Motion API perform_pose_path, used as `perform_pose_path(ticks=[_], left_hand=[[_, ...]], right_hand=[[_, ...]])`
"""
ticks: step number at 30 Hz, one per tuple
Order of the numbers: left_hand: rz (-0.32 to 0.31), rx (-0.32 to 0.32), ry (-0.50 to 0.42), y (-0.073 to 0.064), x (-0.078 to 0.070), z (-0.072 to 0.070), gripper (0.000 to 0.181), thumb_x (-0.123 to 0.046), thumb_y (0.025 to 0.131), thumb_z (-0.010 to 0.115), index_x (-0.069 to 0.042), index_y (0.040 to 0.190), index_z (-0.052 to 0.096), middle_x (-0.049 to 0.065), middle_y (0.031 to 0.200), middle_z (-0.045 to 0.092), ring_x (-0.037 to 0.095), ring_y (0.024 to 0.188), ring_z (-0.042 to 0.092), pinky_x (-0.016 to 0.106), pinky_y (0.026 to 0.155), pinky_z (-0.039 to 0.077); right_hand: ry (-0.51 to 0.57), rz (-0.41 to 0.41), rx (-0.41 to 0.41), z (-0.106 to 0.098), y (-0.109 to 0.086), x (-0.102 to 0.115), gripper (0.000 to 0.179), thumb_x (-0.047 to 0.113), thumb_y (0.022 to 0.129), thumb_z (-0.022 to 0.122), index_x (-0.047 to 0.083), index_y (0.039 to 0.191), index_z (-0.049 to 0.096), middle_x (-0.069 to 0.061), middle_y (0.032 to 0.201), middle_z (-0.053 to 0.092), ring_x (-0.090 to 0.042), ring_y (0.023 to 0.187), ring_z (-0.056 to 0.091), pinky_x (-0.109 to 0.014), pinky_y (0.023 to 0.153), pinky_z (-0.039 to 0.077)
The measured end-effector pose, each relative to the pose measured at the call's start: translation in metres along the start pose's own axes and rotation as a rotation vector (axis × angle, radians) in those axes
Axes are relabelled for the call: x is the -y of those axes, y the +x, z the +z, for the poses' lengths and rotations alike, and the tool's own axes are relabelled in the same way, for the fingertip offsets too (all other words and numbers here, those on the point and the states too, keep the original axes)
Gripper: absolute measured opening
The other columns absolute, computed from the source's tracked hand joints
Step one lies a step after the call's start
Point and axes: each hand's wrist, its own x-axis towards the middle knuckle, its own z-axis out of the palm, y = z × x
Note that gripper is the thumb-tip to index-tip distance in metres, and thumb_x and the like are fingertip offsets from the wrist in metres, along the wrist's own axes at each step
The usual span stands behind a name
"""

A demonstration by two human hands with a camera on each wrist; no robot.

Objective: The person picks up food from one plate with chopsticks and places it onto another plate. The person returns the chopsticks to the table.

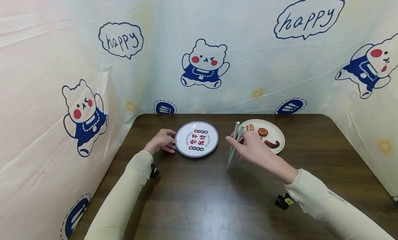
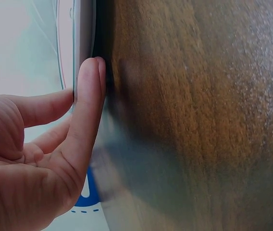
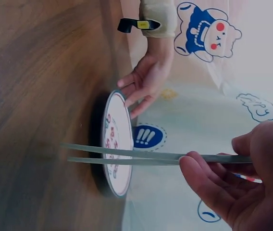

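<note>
A white plate with a dark rim and red printed characters rests on the table. At its left edge is my left hand. In the left wrist view, the fingers of this hand meet the plate's rim from both sides, holding it. My right hand grips a pair of pale green chopsticks, their tips pointing down and slightly apart, with no food between them. Behind that hand lies a cream plate, partly covered by it. On it are a round brown slice, a dark red curved piece and a striped piece.
The brown wooden table stretches between both arms. A printed cloth with cartoon bears surrounds it at the back and sides. Each wrist wears a small black device.
</note>
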Motion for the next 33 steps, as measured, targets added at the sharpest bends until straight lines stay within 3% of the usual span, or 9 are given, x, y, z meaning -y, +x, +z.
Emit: perform_pose_path(ticks=[4,11,15,26,33], left_hand=[[0.002,0.002,-0.001,0.0,0.0,-0.001,0.055,-0.003,0.105,0.061,-0.001,0.157,0.042,0.024,0.104,0.066,0.027,0.077,0.072,0.04,0.074,0.067],[0.008,0.007,0.001,-0.001,-0.002,0.0,0.055,-0.002,0.105,0.061,0.0,0.156,0.042,0.024,0.104,0.065,0.028,0.078,0.072,0.04,0.073,0.067],[0.008,0.003,-0.001,-0.002,-0.002,0.001,0.054,-0.002,0.105,0.061,-0.001,0.156,0.042,0.025,0.105,0.064,0.027,0.077,0.072,0.04,0.073,0.067],[0.002,0.009,-0.009,-0.002,-0.002,0.001,0.055,-0.001,0.105,0.061,-0.001,0.157,0.041,0.025,0.105,0.064,0.026,0.077,0.072,0.041,0.073,0.067],[0.002,0.012,-0.008,-0.001,-0.001,0.001,0.056,-0.002,0.105,0.061,-0.001,0.158,0.04,0.024,0.104,0.065,0.027,0.077,0.073,0.04,0.072,0.067]], right_hand=[[-0.034,-0.045,-0.058,-0.006,-0.001,0.0,0.026,0.03,0.107,0.065,0.005,0.105,0.071,-0.003,0.065,0.067,-0.014,0.05,0.064,-0.031,0.048,0.054],[-0.081,-0.048,-0.02,-0.005,-0.003,-0.012,0.017,0.025,0.105,0.069,0.007,0.102,0.07,0.005,0.057,0.06,-0.012,0.048,0.058,-0.029,0.044,0.049],[-0.104,-0.067,-0.039,-0.001,-0.003,-0.019,0.013,0.022,0.101,0.075,0.011,0.094,0.07,0.006,0.063,0.059,-0.012,0.054,0.056,-0.029,0.048,0.049],[0.001,0.058,-0.007,0.0,-0.005,-0.015,0.024,0.031,0.107,0.065,0.008,0.1,0.065,0.0,0.055,0.059,-0.021,0.045,0.062,-0.036,0.046,0.055],[0.022,0.051,-0.025,0.003,-0.006,-0.014,0.022,0.029,0.106,0.067,0.007,0.101,0.065,-0.002,0.058,0.061,-0.023,0.046,0.064,-0.037,0.046,0.058]])
